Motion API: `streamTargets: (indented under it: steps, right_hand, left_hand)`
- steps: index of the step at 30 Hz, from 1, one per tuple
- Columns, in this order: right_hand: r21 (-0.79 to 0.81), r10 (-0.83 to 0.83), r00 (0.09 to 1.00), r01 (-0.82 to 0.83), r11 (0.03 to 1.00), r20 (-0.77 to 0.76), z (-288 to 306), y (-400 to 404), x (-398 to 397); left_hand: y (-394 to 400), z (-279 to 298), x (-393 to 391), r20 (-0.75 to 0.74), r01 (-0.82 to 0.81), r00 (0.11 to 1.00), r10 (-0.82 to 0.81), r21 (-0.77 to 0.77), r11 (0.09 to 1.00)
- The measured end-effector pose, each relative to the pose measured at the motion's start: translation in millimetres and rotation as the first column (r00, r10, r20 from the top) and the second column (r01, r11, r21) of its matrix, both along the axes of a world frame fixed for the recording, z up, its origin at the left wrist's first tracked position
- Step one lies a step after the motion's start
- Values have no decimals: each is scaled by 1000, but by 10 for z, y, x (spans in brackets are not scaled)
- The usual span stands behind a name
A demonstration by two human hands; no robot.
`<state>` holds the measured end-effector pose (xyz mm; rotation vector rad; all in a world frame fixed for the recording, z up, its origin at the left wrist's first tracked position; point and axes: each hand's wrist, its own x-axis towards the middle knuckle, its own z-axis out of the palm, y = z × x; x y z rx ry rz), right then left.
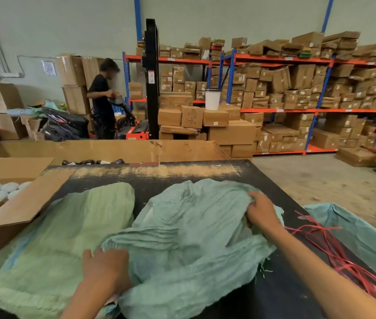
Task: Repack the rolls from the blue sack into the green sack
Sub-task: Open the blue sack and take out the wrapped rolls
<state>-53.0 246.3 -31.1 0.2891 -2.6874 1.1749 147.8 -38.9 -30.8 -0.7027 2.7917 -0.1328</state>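
Head view: black worktable (205,173) w/ two woven sacks side by side. Green sack (67,226) at 9 o'clock, lying flat, paler, partly tucked under flap of cardboard box (19,210). Blue sack (189,231) at centre, teal-ish, crumpled and humped up, so prob. w/ contents inside; no rolls visible from here. Left hand (107,265) at 7 o'clock, palm down, fingers spread, pressing on blue sack's near edge right where it meets green sack; not clenched, pinning rather than gripping. Right hand (264,211) at 2 o'clock, fingers curled into bunched fabric at blue sack's far right edge, grasping cloth. Red strapping (334,252) trailing off table at 4 o'clock, another teal sack (352,229) beside it, off table edge.

Step in hand, at a guess: hunting for/opening mouth of blue sack; no roll out yet, so task barely begun. Next move calls for: finding open end, spreading it w/ both hands, then reaching in for first roll; green sack's mouth also needs opening, can't tell which end that is. Snag risk: frayed threads along blue sack's hem at 5 o'clock.
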Motion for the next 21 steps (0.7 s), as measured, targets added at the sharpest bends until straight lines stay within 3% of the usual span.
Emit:
streamTargets:
  steps: [1,3,5,7,9,11,12,13,14,15,16,17,18,19,20,21]
  right_hand:
    - [-156,-4,1000,2,988,-11,58,21,-8]
    - [-285,38,998,-53,957,-57,182,35,12]
    - [-268,65,995,-82,960,-72,324,32,33]
    - [-203,27,998,-37,979,-50,430,85,6]
    - [-190,-74,995,61,980,-61,545,202,-53]
    - [-227,-174,982,154,962,-71,638,372,-148]
    - [-235,-202,978,186,954,-43,652,465,-236]
    - [-223,-209,978,207,953,17,660,546,-313]
    - [-212,-184,977,204,956,110,624,627,-415]
    - [-217,-124,968,172,961,217,579,698,-513]
    - [-228,-50,940,133,964,338,532,759,-599]
    - [-233,15,889,103,967,458,485,818,-684]
    - [-239,72,822,79,968,565,442,874,-756]
    - [-266,127,753,67,962,646,412,913,-814]
    - [-322,196,697,53,945,690,366,959,-891]
    - [-389,274,652,35,920,707,336,998,-952]
  left_hand:
    - [50,31,-24,-123,20,992,-25,-42,999]
    - [191,54,-163,-353,182,918,-182,-34,983]
    - [399,23,-394,-365,344,897,-250,221,913]
    - [557,-116,-598,-316,370,907,-278,282,885]
    - [576,-273,-752,-486,406,836,-255,234,883]
    - [556,-264,-871,-713,447,694,-100,318,836]
    - [540,-167,-948,-747,457,664,35,442,772]
    - [525,3,-1027,-716,449,665,214,612,651]
    - [478,178,-1117,-593,425,699,400,794,436]
    - [408,349,-1198,-409,391,751,519,908,151]
    - [311,501,-1251,-240,349,803,546,931,-104]
    - [194,630,-1272,-148,312,849,507,915,-257]
    - [73,753,-1279,-129,283,895,427,904,-321]
    - [-48,854,-1280,-140,247,939,315,911,-331]
    - [-141,938,-1281,-171,228,964,202,925,-303]
    - [-228,989,-1315,-217,234,971,103,952,-197]
